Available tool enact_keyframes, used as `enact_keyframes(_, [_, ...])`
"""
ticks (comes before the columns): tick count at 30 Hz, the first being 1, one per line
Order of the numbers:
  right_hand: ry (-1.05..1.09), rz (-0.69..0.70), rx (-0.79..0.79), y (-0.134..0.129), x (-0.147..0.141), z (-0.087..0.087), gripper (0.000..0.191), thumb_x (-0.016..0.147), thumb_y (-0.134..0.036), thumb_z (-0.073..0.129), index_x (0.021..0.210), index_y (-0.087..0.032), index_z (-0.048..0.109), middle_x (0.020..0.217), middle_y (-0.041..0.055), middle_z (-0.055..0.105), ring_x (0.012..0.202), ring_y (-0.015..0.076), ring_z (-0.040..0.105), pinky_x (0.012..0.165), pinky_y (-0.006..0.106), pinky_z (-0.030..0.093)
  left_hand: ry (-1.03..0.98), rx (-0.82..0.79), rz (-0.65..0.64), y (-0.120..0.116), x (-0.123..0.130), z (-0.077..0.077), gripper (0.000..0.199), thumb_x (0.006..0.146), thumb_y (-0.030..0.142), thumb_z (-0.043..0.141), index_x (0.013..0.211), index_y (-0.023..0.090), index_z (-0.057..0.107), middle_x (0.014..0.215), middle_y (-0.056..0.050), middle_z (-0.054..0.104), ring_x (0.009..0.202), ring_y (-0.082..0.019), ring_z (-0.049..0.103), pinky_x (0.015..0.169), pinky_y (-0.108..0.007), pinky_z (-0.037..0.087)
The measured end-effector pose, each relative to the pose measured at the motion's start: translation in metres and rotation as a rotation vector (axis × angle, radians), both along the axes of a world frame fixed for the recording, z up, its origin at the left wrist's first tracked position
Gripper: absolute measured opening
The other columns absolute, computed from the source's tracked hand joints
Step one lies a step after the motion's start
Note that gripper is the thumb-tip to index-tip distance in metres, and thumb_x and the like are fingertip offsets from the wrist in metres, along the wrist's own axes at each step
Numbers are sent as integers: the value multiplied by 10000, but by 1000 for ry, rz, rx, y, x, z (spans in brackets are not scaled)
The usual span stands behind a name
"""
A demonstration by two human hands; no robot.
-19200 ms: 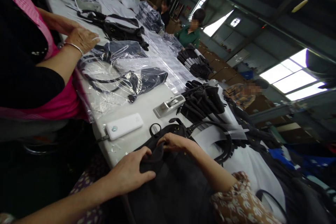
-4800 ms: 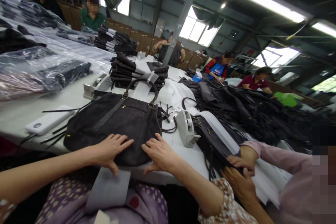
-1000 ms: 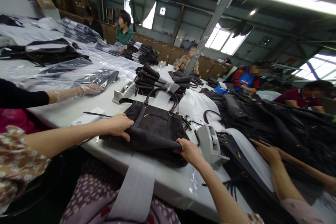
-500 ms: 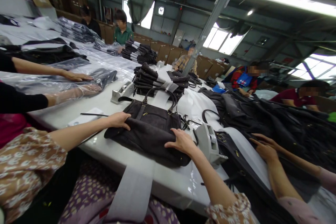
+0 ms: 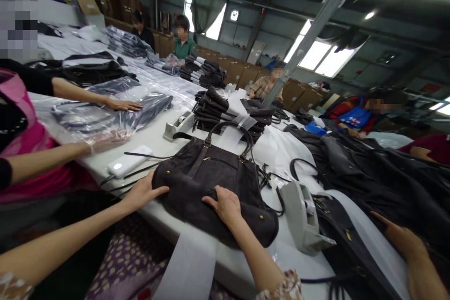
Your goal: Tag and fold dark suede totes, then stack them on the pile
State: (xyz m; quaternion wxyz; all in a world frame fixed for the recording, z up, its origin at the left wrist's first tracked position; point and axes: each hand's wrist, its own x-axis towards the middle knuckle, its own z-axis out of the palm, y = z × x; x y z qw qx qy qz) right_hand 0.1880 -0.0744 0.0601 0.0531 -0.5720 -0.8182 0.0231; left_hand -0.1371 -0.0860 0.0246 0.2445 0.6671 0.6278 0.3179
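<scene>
White table (image 5: 151,133), hands (image 5: 228,204) spread on a dark bag (image 5: 218,173), grey tape dispenser (image 5: 298,218) beside it, brown cartons (image 5: 235,70) and bright windows (image 5: 318,54) beyond

They wear brown patterned sleeves (image 5: 284,287) and spotted purple cloth (image 5: 130,248).

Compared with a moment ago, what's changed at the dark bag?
The right hand has moved left along the dark bag, from near its right end to about its middle; the left hand has moved out to its left end. How firm either grip is, I can't tell. The bag still lies on the table; the white device stays put.
</scene>
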Motion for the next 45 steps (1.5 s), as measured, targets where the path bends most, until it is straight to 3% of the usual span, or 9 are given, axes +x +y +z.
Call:
enact_keyframes(6, [-12, -63, -36, -1, 1, -2, 523, 840, -708, 372, 860, -233, 590, 797, 33, 704, 767, 189, 668, 619, 244, 372, 69, -88, 1, -5, -13, 3, 366, 813, 515, 527, 966, 189, 595, 820, -25, 665, 801, -253, 631, 731, -362, 501])
enact_keyframes(9, [-40, -67, -53, 1, -2, -5, 518, 839, -705, 381, 856, -233, 594, 791, 33, 707, 776, 194, 672, 620, 246, 375, 222, 239, 37, -15, 3, 28, 374, 865, 419, 502, 1148, 177, 536, 1091, -102, 625, 1043, -279, 577, 902, -438, 460])
enact_keyframes(12, [-61, -60, -54, 0, -6, -6, 541, 833, -718, 367, 868, -231, 600, 822, 48, 709, 788, 207, 669, 630, 261, 389, 455, 501, -318, -25, 36, 47, 450, 912, 332, 458, 1353, 250, 417, 1446, -103, 388, 1349, -278, 320, 1121, -500, 218])
enact_keyframes(15, [-52, -77, -61, 0, -3, -6, 565, 841, -723, 335, 902, -227, 598, 832, 52, 705, 782, 205, 664, 637, 264, 397, 617, 395, -652, -20, 62, 37, 512, 912, 423, 456, 1407, 325, 369, 1515, -56, 296, 1402, -311, 203, 1126, -527, 165])
enact_keyframes(20, [-39, -105, -29, -3, -4, -2, 515, 908, -637, 303, 925, -211, 592, 880, 66, 667, 863, 202, 626, 725, 281, 414, 627, 262, -506, -3, 71, 2, 564, 905, 501, 428, 1432, 322, 337, 1545, -108, 201, 1387, -362, 217, 1070, -525, 244])
enact_keyframes(27, [-24, 111, 186, -28, -52, -12, 457, 965, -409, 342, 1357, -179, 388, 1315, 143, 493, 1217, 255, 413, 1051, 462, 241, 595, 387, -553, 11, 88, 12, 525, 845, 502, 535, 1310, 258, 516, 1416, -153, 428, 1327, -384, 318, 1069, -584, 209])
enact_keyframes(32, [-74, -59, 214, -36, 12, 4, 507, 948, -497, 332, 1331, -181, 437, 1234, 143, 550, 1228, 291, 385, 1075, 535, 124, 543, 378, -585, 26, 73, -6, 470, 893, 479, 468, 1345, 347, 474, 1489, -72, 337, 1368, -352, 264, 1093, -552, 228])
enact_keyframes(37, [-109, -306, 178, -39, 103, 4, 448, 987, -374, 217, 1021, -163, 611, 942, 100, 642, 935, 217, 532, 1004, 421, 256, 497, 401, -630, 29, 54, -14, 498, 901, 410, 467, 1392, 351, 405, 1536, -43, 243, 1392, -312, 232, 1124, -517, 219])
enact_keyframes(45, [-86, 3, 227, -41, 123, 13, 374, 978, -358, 339, 1231, -172, 540, 1279, 106, 559, 1226, 228, 415, 1102, 453, 131, 512, 375, -652, 29, 49, -7, 631, 883, 509, 457, 1444, 253, 323, 1514, -110, 277, 1382, -309, 242, 1124, -495, 207])
